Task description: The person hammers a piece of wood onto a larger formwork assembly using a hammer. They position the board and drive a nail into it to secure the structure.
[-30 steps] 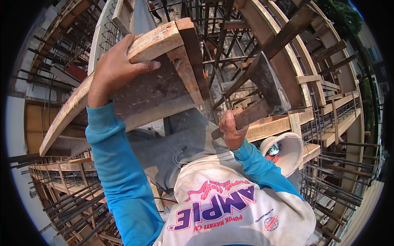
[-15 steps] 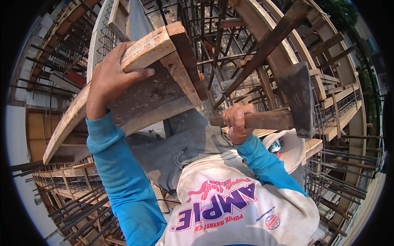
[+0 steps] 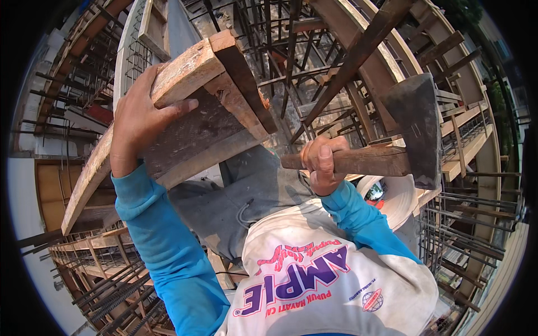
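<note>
My left hand (image 3: 137, 117) is clamped over the upper rim of a curved wooden formwork panel (image 3: 196, 120), thumb on its dark inner face and fingers over the outer edge. A short upright board braces the panel's far end, leaning across my lap. In my right hand (image 3: 323, 165) is an axe (image 3: 364, 161), fingers wrapped round the wooden handle near its end. Its broad, dark metal head (image 3: 417, 131) points away to the right, raised in the air and apart from the panel.
Long curved wooden forms (image 3: 375, 61) and crossing timber props stand ahead and right. A pale hat (image 3: 392, 201) lies by my right elbow. Steel bars (image 3: 120, 291) stick out at lower left, with more bars (image 3: 471, 213) at right. A diagonal beam (image 3: 358, 56) crosses ahead.
The panel and my left hand have shifted slightly left and down in view. The axe head has moved a little to the right. Both grips are kept.
</note>
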Action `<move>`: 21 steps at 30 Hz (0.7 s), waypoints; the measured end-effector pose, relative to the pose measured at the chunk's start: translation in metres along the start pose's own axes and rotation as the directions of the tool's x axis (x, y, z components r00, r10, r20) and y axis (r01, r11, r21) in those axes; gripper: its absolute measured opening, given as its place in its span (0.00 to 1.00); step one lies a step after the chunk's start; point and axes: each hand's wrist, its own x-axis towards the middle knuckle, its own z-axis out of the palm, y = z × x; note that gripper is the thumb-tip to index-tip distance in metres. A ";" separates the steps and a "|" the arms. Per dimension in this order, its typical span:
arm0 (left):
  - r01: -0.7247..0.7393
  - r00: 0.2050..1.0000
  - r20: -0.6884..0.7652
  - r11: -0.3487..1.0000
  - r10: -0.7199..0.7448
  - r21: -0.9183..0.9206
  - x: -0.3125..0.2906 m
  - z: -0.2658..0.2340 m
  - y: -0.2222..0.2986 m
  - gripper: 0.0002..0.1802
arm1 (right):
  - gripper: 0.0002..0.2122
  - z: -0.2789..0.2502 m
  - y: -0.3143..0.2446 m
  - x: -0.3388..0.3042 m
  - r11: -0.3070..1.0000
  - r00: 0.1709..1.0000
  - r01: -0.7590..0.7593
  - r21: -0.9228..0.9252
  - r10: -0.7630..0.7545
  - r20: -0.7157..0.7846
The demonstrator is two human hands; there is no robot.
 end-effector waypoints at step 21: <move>0.106 0.994 0.025 0.994 -0.105 -0.024 -0.012 -0.010 0.006 0.44 | 0.13 -0.010 0.023 -0.018 0.699 0.743 -0.611 -0.373 0.668 0.034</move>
